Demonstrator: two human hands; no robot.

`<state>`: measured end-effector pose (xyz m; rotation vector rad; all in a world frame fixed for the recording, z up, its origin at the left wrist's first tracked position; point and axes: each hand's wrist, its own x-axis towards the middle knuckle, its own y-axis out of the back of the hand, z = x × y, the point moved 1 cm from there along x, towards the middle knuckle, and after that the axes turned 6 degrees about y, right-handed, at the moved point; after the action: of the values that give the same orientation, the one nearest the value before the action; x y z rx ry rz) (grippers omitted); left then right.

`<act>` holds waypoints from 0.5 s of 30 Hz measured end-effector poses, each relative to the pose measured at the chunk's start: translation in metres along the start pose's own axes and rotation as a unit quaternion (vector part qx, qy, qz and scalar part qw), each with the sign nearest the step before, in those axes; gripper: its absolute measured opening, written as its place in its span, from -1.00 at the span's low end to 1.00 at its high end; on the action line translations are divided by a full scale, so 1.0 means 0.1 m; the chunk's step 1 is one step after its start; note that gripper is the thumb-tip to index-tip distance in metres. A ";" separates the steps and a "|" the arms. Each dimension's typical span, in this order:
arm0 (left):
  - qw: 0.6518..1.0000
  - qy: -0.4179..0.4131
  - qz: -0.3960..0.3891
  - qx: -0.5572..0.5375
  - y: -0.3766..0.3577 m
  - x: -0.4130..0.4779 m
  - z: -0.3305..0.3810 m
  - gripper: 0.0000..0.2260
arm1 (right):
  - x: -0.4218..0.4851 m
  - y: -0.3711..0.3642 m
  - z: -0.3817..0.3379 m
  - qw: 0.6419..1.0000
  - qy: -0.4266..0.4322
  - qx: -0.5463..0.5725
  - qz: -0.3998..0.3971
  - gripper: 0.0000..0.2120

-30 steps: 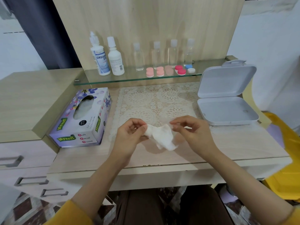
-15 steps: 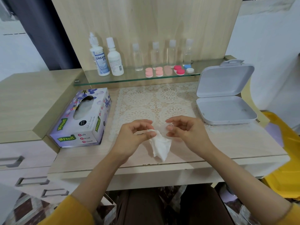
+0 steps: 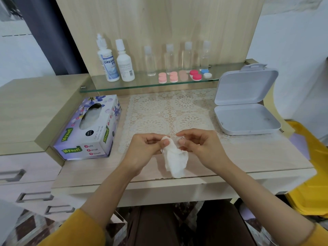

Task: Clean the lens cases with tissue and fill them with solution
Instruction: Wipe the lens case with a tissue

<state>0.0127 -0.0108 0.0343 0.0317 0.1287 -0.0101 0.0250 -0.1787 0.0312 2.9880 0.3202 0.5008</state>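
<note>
My left hand (image 3: 147,150) pinches the top of a crumpled white tissue (image 3: 174,159), which hangs down over the desk's front edge. My right hand (image 3: 198,148) pinches a small clear lens case (image 3: 180,140) right beside the tissue; the case is mostly hidden by my fingers. Two solution bottles (image 3: 124,63) stand on the glass shelf (image 3: 113,87) at the back left. Several pink, red and blue-white lens cases (image 3: 184,76) lie in a row on the same shelf.
A purple tissue box (image 3: 88,130) sits at the left of the desk. An open grey plastic box (image 3: 246,105) stands at the right. Several small clear bottles (image 3: 177,55) line the shelf's back. A lace mat (image 3: 170,112) covers the desk's middle. A yellow object (image 3: 312,166) sits at far right.
The tissue, stretched between both hands a second ago, now hangs from my left hand alone. My right hand has let go of the tissue and pinches only the clear case.
</note>
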 end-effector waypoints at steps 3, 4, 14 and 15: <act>1.000 0.008 -0.014 -0.003 0.02 0.00 0.00 -0.84 | 0.00 0.01 0.02 1.000 -0.009 0.027 0.001 -0.76; 1.000 0.010 -0.015 -0.003 0.02 0.00 0.00 -0.82 | 0.00 0.01 0.03 1.000 -0.010 0.029 0.003 -0.76; 1.000 -0.003 0.026 -0.010 -0.04 0.01 -0.03 -0.88 | 0.01 -0.01 0.03 1.000 -0.001 0.007 0.014 -0.77; 1.000 -0.001 0.020 -0.009 -0.03 0.02 -0.03 -0.86 | 0.01 0.00 0.03 1.000 -0.003 0.010 0.016 -0.78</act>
<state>0.0138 -0.0139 0.0310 0.0172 0.1255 0.0310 0.0272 -0.1785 0.0287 3.0181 0.2805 0.4932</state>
